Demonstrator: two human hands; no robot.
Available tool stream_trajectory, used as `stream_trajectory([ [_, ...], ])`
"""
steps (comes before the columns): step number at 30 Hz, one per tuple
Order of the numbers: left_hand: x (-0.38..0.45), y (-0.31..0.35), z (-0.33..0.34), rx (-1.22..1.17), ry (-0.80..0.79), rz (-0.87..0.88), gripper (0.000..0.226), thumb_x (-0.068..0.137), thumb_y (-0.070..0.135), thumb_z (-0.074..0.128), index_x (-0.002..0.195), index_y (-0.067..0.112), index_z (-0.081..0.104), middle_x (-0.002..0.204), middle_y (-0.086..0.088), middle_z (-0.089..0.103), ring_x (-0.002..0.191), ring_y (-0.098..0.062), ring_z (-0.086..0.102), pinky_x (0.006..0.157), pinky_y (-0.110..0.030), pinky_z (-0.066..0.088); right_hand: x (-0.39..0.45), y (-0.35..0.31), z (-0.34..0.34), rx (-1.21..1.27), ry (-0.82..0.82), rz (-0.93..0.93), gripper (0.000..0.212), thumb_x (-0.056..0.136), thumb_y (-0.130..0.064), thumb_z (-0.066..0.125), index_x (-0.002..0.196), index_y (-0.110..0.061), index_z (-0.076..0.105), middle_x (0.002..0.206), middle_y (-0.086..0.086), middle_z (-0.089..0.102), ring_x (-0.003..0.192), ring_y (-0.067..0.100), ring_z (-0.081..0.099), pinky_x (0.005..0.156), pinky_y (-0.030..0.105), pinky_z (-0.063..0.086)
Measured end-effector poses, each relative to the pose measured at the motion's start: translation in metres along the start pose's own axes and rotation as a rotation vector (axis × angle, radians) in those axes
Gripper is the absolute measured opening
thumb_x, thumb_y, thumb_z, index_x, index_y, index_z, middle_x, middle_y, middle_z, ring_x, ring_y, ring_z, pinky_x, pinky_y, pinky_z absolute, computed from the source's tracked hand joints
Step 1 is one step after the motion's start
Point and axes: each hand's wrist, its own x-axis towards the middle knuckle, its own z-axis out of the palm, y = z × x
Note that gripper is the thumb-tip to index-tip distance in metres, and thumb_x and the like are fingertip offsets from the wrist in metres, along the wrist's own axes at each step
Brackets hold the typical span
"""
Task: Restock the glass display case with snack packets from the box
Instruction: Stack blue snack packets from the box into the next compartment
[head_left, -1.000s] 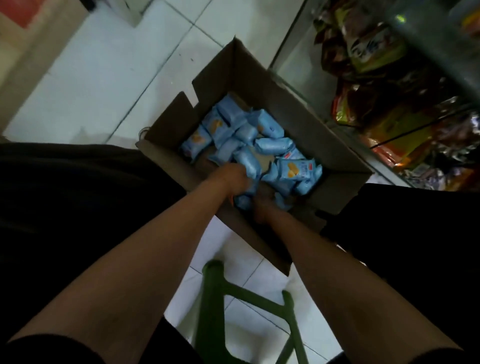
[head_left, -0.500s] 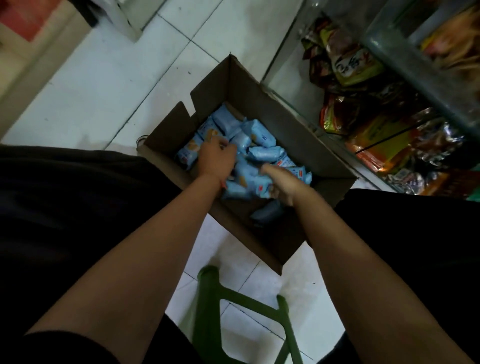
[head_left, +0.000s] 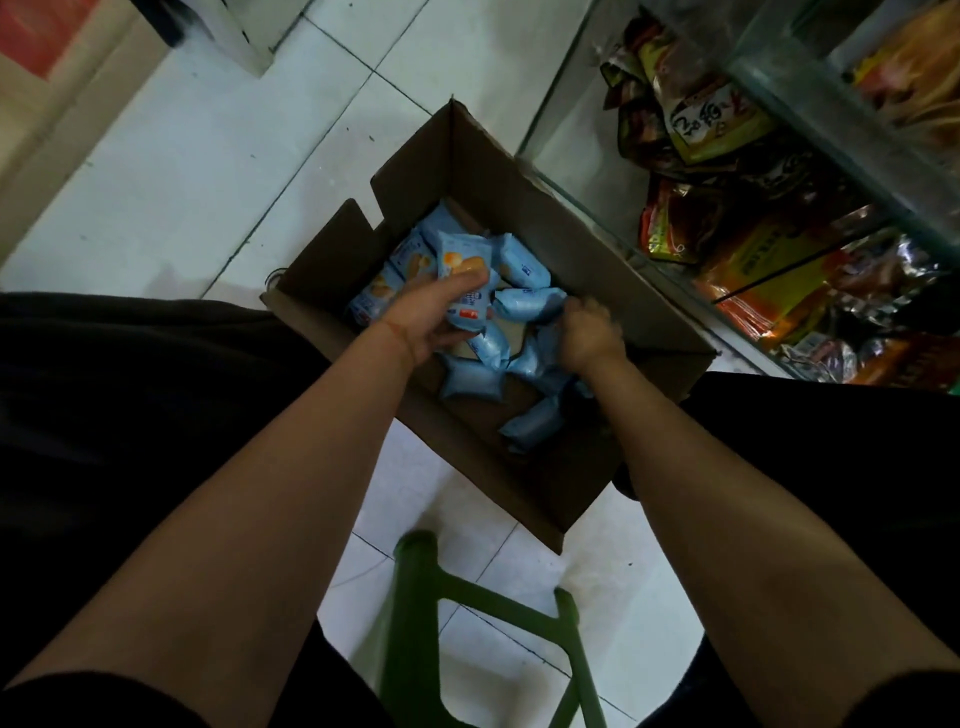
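Left hand lifted blue packets at centre frame; right hand clutched more; box stayed half full, display case awaited restocking.

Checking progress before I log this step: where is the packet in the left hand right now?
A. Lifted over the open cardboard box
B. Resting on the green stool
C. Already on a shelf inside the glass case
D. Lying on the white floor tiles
A: the left hand grips a blue snack packet above the other packets, inside the outline of the cardboard box, not in the glass display case.
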Motion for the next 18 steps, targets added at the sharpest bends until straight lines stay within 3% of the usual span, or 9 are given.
stream_trajectory([
  [3, 0.006, -0.004, 0.003, 0.009, 0.003, -0.022, 0.029, 0.085, 0.029, 0.071, 0.11, 0.019, 0.06, 0.11, -0.007, 0.069, 0.101, -0.022, 0.068, 0.083, -0.039, 0.056, -0.002, 0.016, 0.038, -0.305, -0.047, -0.019, 0.054, 0.095, -0.022, 0.049, 0.145, -0.017, 0.03, 0.146, 0.013, 0.038, 0.135, 0.032, 0.034, 0.111, 0.051, 0.022],
  [6, 0.009, -0.004, 0.007, 0.018, -0.002, -0.039, 0.021, 0.086, 0.028, 0.07, 0.103, 0.021, 0.06, 0.105, -0.005, 0.068, 0.101, -0.022, 0.067, 0.078, -0.036, 0.056, -0.004, 0.018, 0.052, -0.282, -0.005, 0.002, 0.04, 0.098, -0.018, 0.04, 0.138, -0.01, 0.038, 0.138, 0.016, 0.048, 0.129, 0.034, 0.044, 0.109, 0.049, 0.029],
  [8, 0.011, -0.003, 0.007, 0.015, 0.013, -0.029, 0.022, 0.086, 0.028, 0.071, 0.103, 0.021, 0.059, 0.099, -0.002, 0.068, 0.094, -0.018, 0.066, 0.07, -0.031, 0.055, -0.003, 0.01, 0.047, -0.065, -0.042, 0.032, 0.055, 0.091, -0.029, 0.057, 0.137, -0.007, 0.035, 0.134, 0.015, 0.051, 0.123, 0.034, 0.05, 0.105, 0.046, 0.038],
  [10, 0.007, 0.0, 0.007, -0.004, 0.033, 0.002, 0.031, 0.082, 0.03, 0.074, 0.108, 0.02, 0.059, 0.099, -0.002, 0.069, 0.093, -0.018, 0.066, 0.075, -0.033, 0.056, -0.009, -0.005, 0.027, 0.32, -0.077, 0.079, 0.079, 0.077, -0.038, 0.074, 0.135, -0.006, 0.031, 0.128, 0.013, 0.054, 0.116, 0.03, 0.055, 0.097, 0.038, 0.044],
  [12, -0.001, 0.002, 0.01, -0.029, 0.051, 0.031, 0.038, 0.078, 0.036, 0.078, 0.109, 0.021, 0.062, 0.1, -0.002, 0.072, 0.099, -0.021, 0.067, 0.09, -0.042, 0.053, -0.021, -0.022, -0.001, 0.67, -0.065, 0.092, 0.07, 0.078, -0.028, 0.075, 0.129, -0.004, 0.034, 0.115, 0.009, 0.056, 0.098, 0.019, 0.057, 0.077, 0.027, 0.046],
  [13, -0.007, 0.004, 0.012, -0.056, 0.066, 0.046, 0.035, 0.079, 0.038, 0.077, 0.107, 0.021, 0.065, 0.096, 0.0, 0.073, 0.096, -0.02, 0.068, 0.09, -0.041, 0.053, -0.03, -0.031, -0.017, 0.792, -0.08, 0.088, 0.059, 0.081, -0.022, 0.073, 0.125, -0.004, 0.037, 0.108, 0.007, 0.058, 0.087, 0.013, 0.057, 0.067, 0.022, 0.046],
  [16, -0.041, 0.017, 0.02, -0.189, 0.019, 0.076, 0.018, 0.091, 0.037, 0.062, 0.091, 0.019, 0.067, 0.074, 0.002, 0.072, 0.07, -0.013, 0.069, 0.058, -0.023, 0.054, -0.059, -0.052, -0.051, 0.978, -0.029, 0.021, 0.041, 0.084, -0.022, 0.071, 0.108, -0.012, 0.039, 0.088, 0.003, 0.057, 0.068, 0.006, 0.052, 0.05, 0.017, 0.043],
  [18, -0.068, 0.033, 0.021, -0.261, -0.069, 0.089, 0.027, 0.09, 0.046, 0.06, 0.091, 0.02, 0.067, 0.082, -0.004, 0.069, 0.074, -0.019, 0.064, 0.064, -0.028, 0.05, -0.082, -0.063, -0.077, 1.04, 0.042, -0.027, 0.041, 0.084, -0.029, 0.072, 0.103, -0.015, 0.038, 0.081, -0.001, 0.053, 0.063, 0.006, 0.049, 0.05, 0.018, 0.042],
])
